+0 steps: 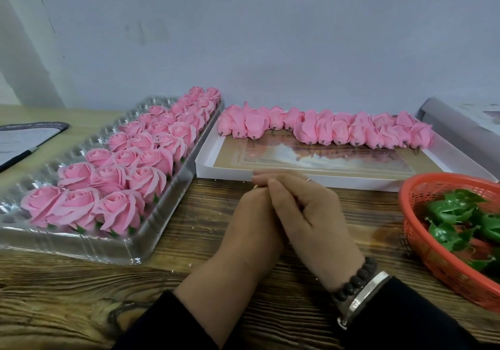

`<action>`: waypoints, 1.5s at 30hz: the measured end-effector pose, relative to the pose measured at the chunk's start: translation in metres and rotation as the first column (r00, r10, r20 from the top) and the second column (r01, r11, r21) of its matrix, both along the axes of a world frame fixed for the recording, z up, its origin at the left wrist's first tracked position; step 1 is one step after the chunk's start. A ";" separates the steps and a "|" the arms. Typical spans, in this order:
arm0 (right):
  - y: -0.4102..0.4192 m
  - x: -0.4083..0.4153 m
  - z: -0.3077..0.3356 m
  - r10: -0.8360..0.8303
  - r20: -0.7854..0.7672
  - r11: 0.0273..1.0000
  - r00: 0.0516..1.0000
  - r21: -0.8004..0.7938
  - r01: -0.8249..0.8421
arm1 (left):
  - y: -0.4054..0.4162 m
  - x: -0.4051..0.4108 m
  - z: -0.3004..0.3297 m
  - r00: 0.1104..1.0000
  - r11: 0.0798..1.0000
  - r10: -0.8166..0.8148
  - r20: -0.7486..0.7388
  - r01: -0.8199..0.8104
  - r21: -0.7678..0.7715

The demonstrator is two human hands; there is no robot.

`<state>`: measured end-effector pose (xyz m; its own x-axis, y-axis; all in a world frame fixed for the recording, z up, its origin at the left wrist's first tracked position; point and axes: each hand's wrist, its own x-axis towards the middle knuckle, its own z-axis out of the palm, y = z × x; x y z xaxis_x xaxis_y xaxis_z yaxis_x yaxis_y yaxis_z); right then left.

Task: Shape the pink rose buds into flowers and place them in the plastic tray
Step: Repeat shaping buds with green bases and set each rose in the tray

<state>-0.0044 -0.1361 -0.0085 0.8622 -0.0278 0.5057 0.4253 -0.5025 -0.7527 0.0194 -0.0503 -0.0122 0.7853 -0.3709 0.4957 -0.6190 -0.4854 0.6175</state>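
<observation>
Two hands meet at the middle of the wooden table (351, 209), the right hand (311, 220) lying over the left hand (251, 222), fingers stretched forward and pressed together; neither hand grips a flower, and whether anything small sits between the palms cannot be told. To the left of the hands, near them and running away toward the wall, stands the clear plastic tray (113, 249), filled with rows of opened pink roses (119, 209), their green bases showing along the near edge. Straight ahead of the fingertips, just beyond them, lies a shallow white box (216, 171); along its far side, well beyond the hands, a row of closed pink buds (335, 130) lies with short stems pointing toward the person. To the right of the right hand, apart from it, sits an orange mesh basket (422, 244) holding green plastic leaf pieces (449, 209). The right wrist carries a dark bead bracelet (357, 279) and a silver bangle (365, 295), and both arms wear dark sleeves.
</observation>
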 end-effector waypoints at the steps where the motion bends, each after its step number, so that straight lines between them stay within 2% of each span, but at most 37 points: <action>1: -0.003 0.001 0.001 0.012 -0.008 0.999 1.000 -0.036 -0.013 | -0.001 -0.001 0.004 1.000 1.000 -0.023 -0.019 0.023 -0.005; 3: -0.010 0.003 0.004 0.086 -0.054 0.991 0.995 -0.100 -0.091 | -0.002 -0.003 0.008 0.981 0.986 -0.123 -0.148 0.138 0.098; 4: -0.013 0.002 0.005 0.135 -0.097 0.982 0.986 -0.122 -0.147 | 0.001 -0.004 0.006 0.957 0.973 -0.183 -0.223 0.209 0.099; 6: -0.018 0.000 0.007 0.220 -0.208 0.963 0.953 -0.109 -0.246 | 0.007 -0.005 0.004 0.871 0.957 -0.257 -0.418 0.289 0.012; 8: -0.019 -0.003 0.009 0.297 -0.299 0.949 0.907 -0.018 -0.316 | 0.007 -0.007 0.010 0.777 0.966 -0.235 -0.584 0.255 -0.050; 10: -0.021 -0.004 0.009 0.333 -0.298 0.941 0.895 0.052 -0.334 | 0.010 -0.009 0.012 0.771 0.956 -0.283 -0.571 0.276 -0.100; 13: -0.030 0.000 0.007 0.281 -0.261 0.958 0.923 0.016 -0.287 | 0.012 -0.006 0.016 0.797 0.917 -0.399 -0.454 0.342 -0.206; 17: -0.035 0.000 0.005 0.311 -0.280 0.950 0.908 0.109 -0.292 | 0.011 -0.001 0.009 0.873 0.925 -0.365 -0.324 0.301 -0.230; 19: -0.030 -0.001 0.004 0.299 -0.186 0.944 0.936 0.203 -0.261 | 0.009 0.001 0.005 0.906 0.946 -0.298 -0.300 0.240 -0.217; 21: -0.021 -0.003 0.004 0.212 -0.072 0.945 0.975 0.269 -0.185 | 0.006 0.000 0.002 0.921 0.959 -0.253 -0.295 0.199 -0.201; 24: -0.009 -0.003 0.002 0.015 0.000 0.990 1.000 0.139 -0.015 | -0.001 -0.003 -0.002 0.970 0.988 -0.152 -0.188 0.144 -0.055; 26: -0.007 -0.002 -0.001 -0.040 0.002 0.998 0.999 0.041 0.040 | -0.002 -0.004 -0.004 0.978 0.991 -0.132 -0.161 0.124 -0.054; 28: -0.009 0.000 -0.001 -0.025 -0.011 0.999 1.000 -0.030 0.025 | -0.003 -0.006 -0.002 0.951 0.971 -0.181 -0.249 0.132 -0.199; 29: -0.010 0.000 0.000 -0.008 -0.029 0.998 1.000 -0.063 0.007 | -0.003 -0.006 0.000 0.936 0.967 -0.203 -0.286 0.147 -0.206; 32: -0.018 0.002 0.002 0.093 -0.172 0.987 0.981 -0.117 -0.114 | -0.003 -0.004 0.000 0.877 0.970 -0.243 -0.414 0.220 -0.104; 35: -0.023 -0.001 0.009 0.202 -0.321 0.963 0.925 -0.108 -0.248 | 0.005 -0.006 0.005 0.668 0.938 -0.345 -0.659 0.274 -0.214; 37: -0.023 -0.004 0.012 0.246 -0.345 0.945 0.906 -0.124 -0.304 | 0.010 -0.011 0.007 0.577 0.915 -0.386 -0.720 0.341 -0.217; 39: -0.022 -0.007 0.011 0.275 -0.325 0.939 0.905 -0.112 -0.326 | 0.012 -0.012 0.010 0.608 0.914 -0.390 -0.692 0.349 -0.208; 42: -0.025 -0.008 0.010 0.288 -0.285 0.957 0.914 0.040 -0.289 | 0.010 -0.009 0.014 0.729 0.918 -0.397 -0.557 0.320 -0.235; 45: -0.032 -0.003 0.007 0.302 -0.256 0.951 0.918 0.144 -0.273 | 0.009 -0.005 0.013 0.797 0.901 -0.414 -0.439 0.289 -0.324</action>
<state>-0.0079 -0.1676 -0.0019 0.9446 0.2027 0.2582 0.3112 -0.3025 -0.9009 0.0147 -0.0411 0.0013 0.7813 -0.5943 0.1905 -0.3069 -0.1002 0.9465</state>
